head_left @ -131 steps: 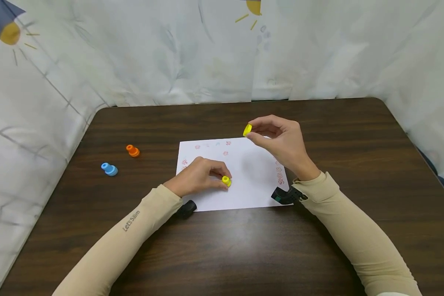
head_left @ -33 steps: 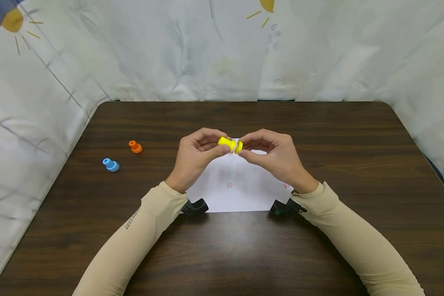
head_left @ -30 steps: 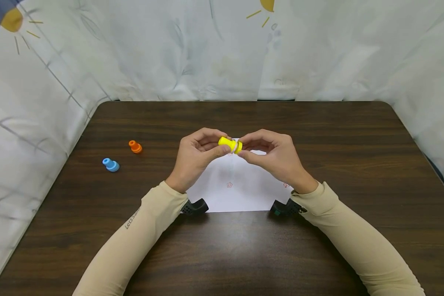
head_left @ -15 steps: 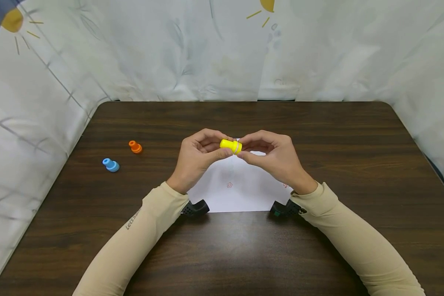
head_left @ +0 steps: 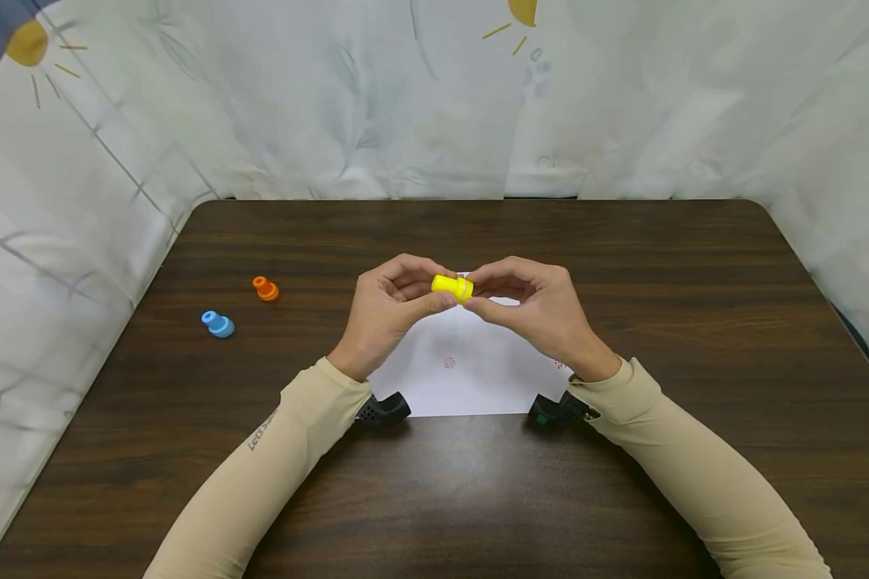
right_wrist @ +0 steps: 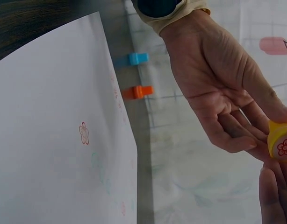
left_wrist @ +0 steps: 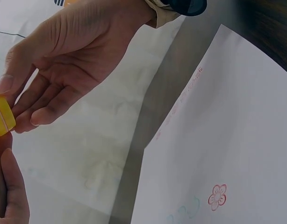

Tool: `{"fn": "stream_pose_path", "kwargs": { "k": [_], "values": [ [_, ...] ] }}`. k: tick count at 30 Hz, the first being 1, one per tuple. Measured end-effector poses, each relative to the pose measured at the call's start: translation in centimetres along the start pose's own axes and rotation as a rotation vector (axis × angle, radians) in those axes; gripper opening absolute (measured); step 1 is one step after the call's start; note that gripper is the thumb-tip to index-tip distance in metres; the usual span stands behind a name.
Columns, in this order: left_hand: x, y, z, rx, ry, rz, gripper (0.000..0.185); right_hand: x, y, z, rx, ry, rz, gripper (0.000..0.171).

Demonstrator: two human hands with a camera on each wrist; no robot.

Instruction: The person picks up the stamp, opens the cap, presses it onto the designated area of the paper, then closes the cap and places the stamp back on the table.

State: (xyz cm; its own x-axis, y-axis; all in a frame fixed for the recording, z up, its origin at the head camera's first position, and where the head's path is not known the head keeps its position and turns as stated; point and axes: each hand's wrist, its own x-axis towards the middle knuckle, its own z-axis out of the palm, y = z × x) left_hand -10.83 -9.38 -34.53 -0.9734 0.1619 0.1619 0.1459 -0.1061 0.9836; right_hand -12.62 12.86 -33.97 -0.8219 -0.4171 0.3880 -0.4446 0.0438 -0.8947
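Above the white paper (head_left: 471, 374) both hands meet on a small yellow stamp (head_left: 452, 286) held level. My left hand (head_left: 398, 304) pinches its body between thumb and fingers. My right hand (head_left: 529, 304) pinches the yellow cap end (left_wrist: 3, 120), which sits pushed onto the stamp. In the right wrist view the stamp (right_wrist: 280, 140) shows a red flower mark on its end. The paper (right_wrist: 54, 140) carries small flower prints, red (left_wrist: 218, 196) and pale blue.
An orange stamp (head_left: 264, 288) and a blue stamp (head_left: 218, 324) stand on the dark wooden table (head_left: 623, 241) to the left of the paper. White patterned cloth (head_left: 405, 96) hangs behind and beside the table. Black wrist cameras sit at the paper's near edge.
Earlier my left hand held the stamp on the paper and my right held the cap apart. Both lifted and met; over the last second the cap slid on, closing the white gap.
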Motion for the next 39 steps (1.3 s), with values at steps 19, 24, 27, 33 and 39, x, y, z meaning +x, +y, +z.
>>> {"fn": "stream_pose_path", "kwargs": {
  "k": [19,24,27,33,39],
  "values": [
    [-0.2,-0.4,-0.1,0.007,0.003,-0.015,0.030,-0.2,0.1,0.2,-0.035,-0.018,0.011,0.027],
    [-0.2,-0.1,-0.3,0.046,0.003,0.000,0.030,0.0,0.1,0.3,-0.058,-0.028,0.033,0.028],
    [-0.3,0.3,-0.3,0.079,0.003,0.010,0.029,0.0,0.1,0.1,-0.071,-0.040,0.031,0.030],
    [-0.1,1.2,-0.8,0.114,-0.011,0.021,0.032,-0.6,0.4,-1.7,-0.188,0.001,0.038,0.030],
    [-0.1,2.2,-2.8,0.193,0.027,0.020,0.035,-1.2,1.0,-3.6,-0.437,-0.011,0.070,0.026]
  ]
}}
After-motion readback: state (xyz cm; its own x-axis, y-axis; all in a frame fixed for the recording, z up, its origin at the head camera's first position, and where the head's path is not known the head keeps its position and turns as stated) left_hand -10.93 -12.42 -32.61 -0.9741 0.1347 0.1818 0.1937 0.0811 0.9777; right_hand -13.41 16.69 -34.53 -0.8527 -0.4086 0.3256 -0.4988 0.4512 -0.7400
